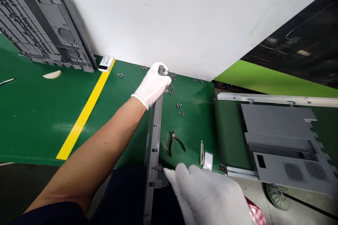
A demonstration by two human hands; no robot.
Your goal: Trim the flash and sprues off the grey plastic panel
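Note:
A long grey plastic panel [155, 126] stands on edge, running from the back of the bench towards my body. My left hand [154, 82], in a white glove, is closed around its far end. My right hand [208, 193], also gloved, is closed at the lower right. From its fingertips pokes a thin dark blade [157, 168], its tip at the panel's near edge; the handle is hidden in the hand. Small grey U-shaped plastic pieces [171, 89] lie around the left hand. Nippers [173, 140] with black handles rest right of the panel.
A stack of grey moulded panels [47, 28] leans at the left against the white wall [171, 17]. On the green bench [111, 112] are yellow tape [86, 112], a white device [106, 63] and tweezers [202, 153]. At right, a conveyor [229, 133] carries another grey panel [280, 116].

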